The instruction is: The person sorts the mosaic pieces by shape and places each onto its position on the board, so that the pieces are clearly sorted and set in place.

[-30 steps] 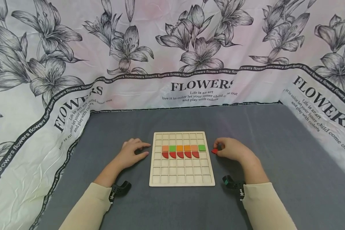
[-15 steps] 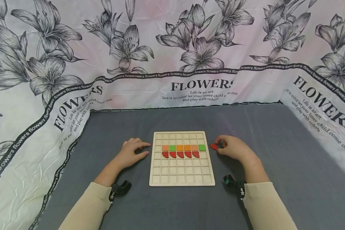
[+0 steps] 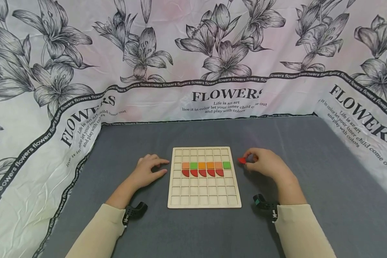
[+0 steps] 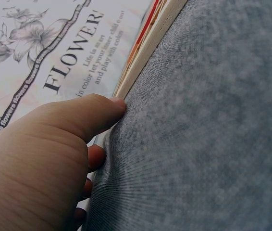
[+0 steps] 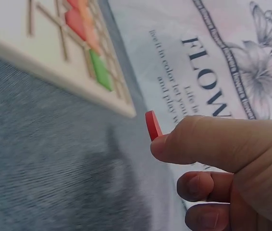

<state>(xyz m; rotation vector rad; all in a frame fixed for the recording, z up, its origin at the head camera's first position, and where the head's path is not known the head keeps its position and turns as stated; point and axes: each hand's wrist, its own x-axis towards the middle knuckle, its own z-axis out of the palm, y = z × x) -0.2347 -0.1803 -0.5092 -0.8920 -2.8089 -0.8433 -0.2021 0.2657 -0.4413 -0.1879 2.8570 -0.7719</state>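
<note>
My right hand (image 3: pixel 265 163) pinches a red quarter-circle piece (image 3: pixel 242 160) between thumb and fingers, just off the board's right edge. The right wrist view shows the same red piece (image 5: pixel 152 125) jutting past the thumb tip, apart from the board. A wooden grid board (image 3: pixel 204 201) lies flat on the table. Across it runs a row of orange and green square tiles (image 3: pixel 201 165), with several red quarter-circle pieces (image 3: pixel 202 173) in the row below. At the board's left side rests my left hand (image 3: pixel 148 171), holding nothing, its fingers relaxed and its thumb near the board's edge.
Grey cloth (image 3: pixel 200 233) covers the table around the board. A white curtain with a flower print (image 3: pixel 225 96) hangs behind and along both sides. Each wrist wears a black camera mount, the left mount (image 3: pixel 137 210) and the right mount (image 3: pixel 263 203).
My right hand has shifted slightly away from me and to the right, and the red piece has turned in its fingers. The left hand and the board pieces stay as they were.
</note>
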